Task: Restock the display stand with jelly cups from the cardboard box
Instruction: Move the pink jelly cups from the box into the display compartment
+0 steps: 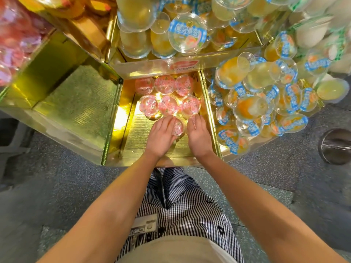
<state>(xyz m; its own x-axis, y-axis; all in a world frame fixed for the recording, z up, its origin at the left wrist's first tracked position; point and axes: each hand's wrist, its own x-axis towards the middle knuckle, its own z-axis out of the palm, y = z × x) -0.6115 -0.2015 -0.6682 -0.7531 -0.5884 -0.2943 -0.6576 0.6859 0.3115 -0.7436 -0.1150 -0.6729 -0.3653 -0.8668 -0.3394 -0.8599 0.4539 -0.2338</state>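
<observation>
Gold bin floor lies open beside left hand and right hand, flat on jelly cups.

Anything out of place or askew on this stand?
Yes: the blue-lidded cups in the right bin lie heaped, many tipped on their sides, unlike the pink-lidded cups standing in neat rows in the middle bin.

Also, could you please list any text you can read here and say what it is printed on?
"Chaoshi", roughly, in blurred script: red label on the clear front panel.
"餐后果冻", probably: blue band on the large clear lid.
Too blurred to read: print on the pink cup lids.
Not legible: patch on the striped shorts.
</observation>
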